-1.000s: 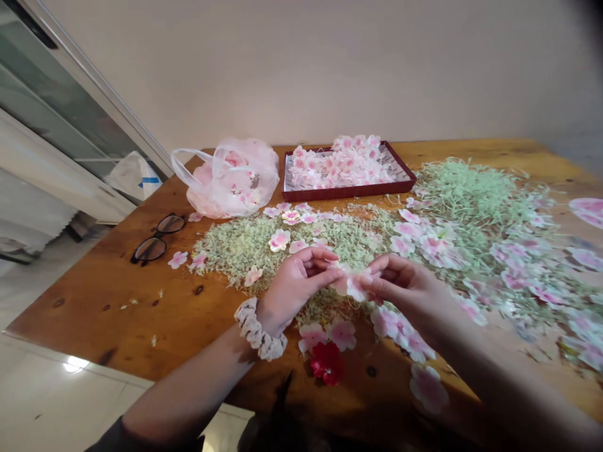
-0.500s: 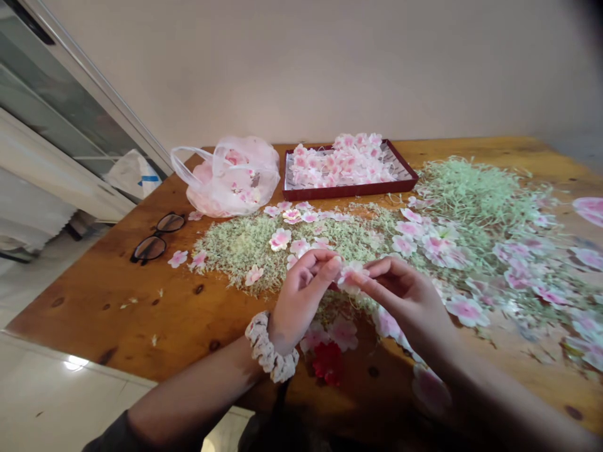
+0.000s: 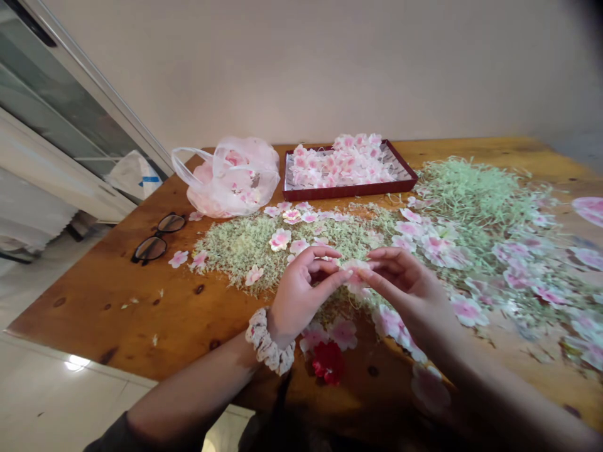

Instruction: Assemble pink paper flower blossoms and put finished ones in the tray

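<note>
A pale pink artificial flower [image 3: 357, 275] is held up between my two hands, above the heap of green stem pieces. My left hand [image 3: 306, 285], with a scrunchie [image 3: 269, 344] round its wrist, pinches the flower's left edge with thumb and fingers. From the other side, my right hand [image 3: 412, 292] grips it with the thumb on its face and the fingers behind. Below my hands a red flower [image 3: 328, 362] lies on the wooden table [image 3: 117, 301] beside loose pink petals [image 3: 342, 333].
A dark red tray [image 3: 351, 190] of pink flowers stands near the wall. Left of it sits a sheer bag [image 3: 245, 182] with pink contents. Eyeglasses [image 3: 151, 248] lie at the left. Pale green stems [image 3: 485, 194] and pink petals [image 3: 466, 311] cover the right side.
My left thumb has shifted right onto the flower's face, and my left fingers have straightened somewhat. The flower has tilted and sits slightly further right between my hands.
</note>
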The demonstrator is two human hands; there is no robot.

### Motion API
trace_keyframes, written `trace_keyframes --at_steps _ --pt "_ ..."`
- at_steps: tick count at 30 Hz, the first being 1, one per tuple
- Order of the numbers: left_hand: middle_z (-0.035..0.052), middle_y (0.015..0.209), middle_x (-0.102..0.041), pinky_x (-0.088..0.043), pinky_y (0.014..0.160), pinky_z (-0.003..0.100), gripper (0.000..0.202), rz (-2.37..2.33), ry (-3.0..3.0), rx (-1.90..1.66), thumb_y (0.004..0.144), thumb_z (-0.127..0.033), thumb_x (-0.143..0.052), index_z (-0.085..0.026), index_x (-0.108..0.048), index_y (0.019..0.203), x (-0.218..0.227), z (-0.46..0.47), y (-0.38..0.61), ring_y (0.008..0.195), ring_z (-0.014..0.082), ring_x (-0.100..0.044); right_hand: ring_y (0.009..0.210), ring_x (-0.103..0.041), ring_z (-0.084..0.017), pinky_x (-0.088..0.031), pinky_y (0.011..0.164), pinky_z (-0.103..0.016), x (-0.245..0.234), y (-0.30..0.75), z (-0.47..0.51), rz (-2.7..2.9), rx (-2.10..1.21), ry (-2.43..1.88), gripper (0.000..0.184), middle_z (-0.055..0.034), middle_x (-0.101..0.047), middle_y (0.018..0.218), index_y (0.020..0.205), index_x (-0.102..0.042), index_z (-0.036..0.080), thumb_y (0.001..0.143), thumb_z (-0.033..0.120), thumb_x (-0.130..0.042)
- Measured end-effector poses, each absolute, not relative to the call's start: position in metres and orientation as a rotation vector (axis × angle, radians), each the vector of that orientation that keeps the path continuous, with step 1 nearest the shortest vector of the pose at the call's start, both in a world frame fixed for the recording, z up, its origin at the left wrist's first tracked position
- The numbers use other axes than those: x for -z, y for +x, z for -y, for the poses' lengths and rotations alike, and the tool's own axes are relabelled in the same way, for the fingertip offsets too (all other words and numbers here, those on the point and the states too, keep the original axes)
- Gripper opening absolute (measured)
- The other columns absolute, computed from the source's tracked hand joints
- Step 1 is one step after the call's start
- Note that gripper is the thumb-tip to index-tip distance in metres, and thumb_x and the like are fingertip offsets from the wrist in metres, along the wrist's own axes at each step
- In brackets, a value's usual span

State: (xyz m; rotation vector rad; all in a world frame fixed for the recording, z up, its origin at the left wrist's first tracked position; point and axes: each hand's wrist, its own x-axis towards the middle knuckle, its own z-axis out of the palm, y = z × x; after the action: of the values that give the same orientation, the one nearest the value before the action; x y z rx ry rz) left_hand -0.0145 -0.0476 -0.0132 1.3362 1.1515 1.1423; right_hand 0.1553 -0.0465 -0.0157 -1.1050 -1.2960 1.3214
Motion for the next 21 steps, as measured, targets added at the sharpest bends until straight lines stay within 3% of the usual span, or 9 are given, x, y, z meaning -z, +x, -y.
trace_keyframes --at_steps 9,15,21 --pt "-0.0013 0.07 -0.064 -0.047 0.068 0.025 0.025 -1.142 1.309 -1.16 0.076 -0.031 -0.069 -0.019 -0.057 0.095 0.014 0.047 -0.014 0.07 0.0128 -0.062 0.075 -0.068 -0.018 -0.057 0.067 -0.031 0.014 0.156 0.046 1.323 -1.276 -1.134 0.028 -0.003 -0.067 0.081 0.094 -0.055 0.022 0.077 0.04 -0.069" --pt "0.0031 0.085 -0.065 -0.05 0.073 0.025 0.027 -1.067 1.239 -1.14 0.074 -0.028 -0.071 -0.018 -0.058 0.096 0.013 0.048 -0.013 0.084 0.0147 -0.062 0.069 -0.065 -0.015 -0.054 0.063 -0.029 0.011 0.153 0.049 1.315 -1.273 -1.172 0.026 -0.0012 -0.065 0.078 0.093 -0.055 0.023 0.077 0.038 -0.069" --pt "0.0008 0.079 -0.066 -0.049 0.076 0.024 0.026 -1.026 1.071 -1.126 0.071 -0.026 -0.074 -0.017 -0.063 0.093 0.016 0.043 -0.014 0.078 0.0115 -0.062 0.074 -0.063 -0.016 -0.051 0.062 -0.028 0.006 0.173 0.033 1.611 -1.061 -1.204 0.02 -0.0028 -0.066 0.083 0.092 -0.059 0.023 0.083 0.041 -0.061"
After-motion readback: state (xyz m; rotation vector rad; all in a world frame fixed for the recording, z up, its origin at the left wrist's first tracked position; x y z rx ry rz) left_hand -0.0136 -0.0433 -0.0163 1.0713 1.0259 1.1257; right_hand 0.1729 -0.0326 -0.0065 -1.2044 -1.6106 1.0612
